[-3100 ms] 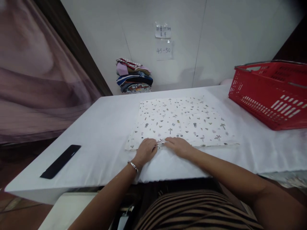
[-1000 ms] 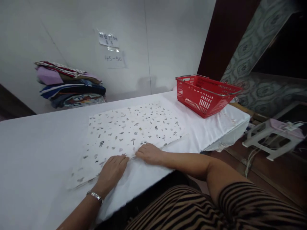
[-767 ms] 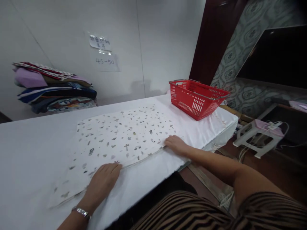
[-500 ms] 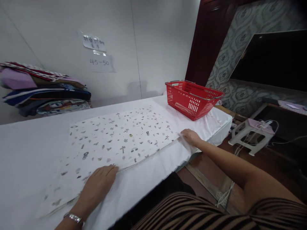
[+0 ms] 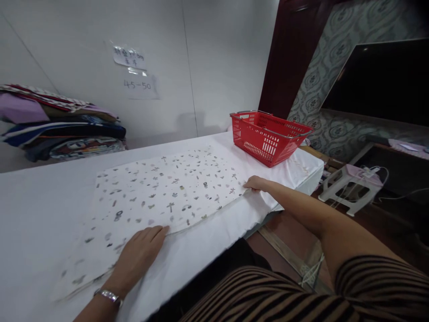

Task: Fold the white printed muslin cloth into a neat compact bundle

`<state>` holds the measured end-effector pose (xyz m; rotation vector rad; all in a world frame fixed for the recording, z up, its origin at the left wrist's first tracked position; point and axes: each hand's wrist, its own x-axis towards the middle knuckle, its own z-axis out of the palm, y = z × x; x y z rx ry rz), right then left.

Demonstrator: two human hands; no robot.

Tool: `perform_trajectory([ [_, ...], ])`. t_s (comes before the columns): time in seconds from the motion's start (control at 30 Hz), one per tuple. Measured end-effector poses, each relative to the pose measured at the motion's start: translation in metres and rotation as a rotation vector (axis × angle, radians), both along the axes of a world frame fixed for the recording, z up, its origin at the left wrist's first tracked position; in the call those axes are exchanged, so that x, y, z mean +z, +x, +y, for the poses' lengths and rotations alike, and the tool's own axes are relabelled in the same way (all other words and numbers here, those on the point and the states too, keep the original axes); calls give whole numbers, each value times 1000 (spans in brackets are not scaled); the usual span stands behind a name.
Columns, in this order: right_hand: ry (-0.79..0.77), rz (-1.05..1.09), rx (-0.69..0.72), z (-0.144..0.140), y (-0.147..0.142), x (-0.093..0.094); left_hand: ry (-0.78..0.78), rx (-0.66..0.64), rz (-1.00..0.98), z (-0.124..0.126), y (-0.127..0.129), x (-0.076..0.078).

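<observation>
the left hand (image 5: 139,254) lies flat with fingers spread on the near edge of the cloth (image 5: 161,197). the right hand (image 5: 256,183) pinches the cloth's far right corner. the cloth lies flat on the table (image 5: 40,201), and a red basket (image 5: 268,136) sits past the right hand.

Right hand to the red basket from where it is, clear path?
Probably yes. The right hand lies at the printed cloth's far corner, and only bare white tabletop shows between it and the basket. The arm looks stretched already.
</observation>
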<state>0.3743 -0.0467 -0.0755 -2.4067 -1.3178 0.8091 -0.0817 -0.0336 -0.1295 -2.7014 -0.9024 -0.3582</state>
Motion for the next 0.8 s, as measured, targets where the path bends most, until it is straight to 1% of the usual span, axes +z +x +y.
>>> perform_trajectory([
  [0.17, 49, 80, -24, 0, -1, 3, -16, -19, -4, 1, 4, 2],
  [0.33, 70, 117, -47, -1, 9, -1, -102, -1, 4, 1, 13, 9],
  [0.5, 81, 11, -46, 0, 24, -12, -149, -21, -3, 1, 28, 17],
  [0.63, 88, -105, 6, 1, 30, -22, -178, -20, -29, 1, 34, 22],
  [0.8, 108, -227, 78, -2, 31, -29, -172, -2, 40, 0, 36, 26],
])
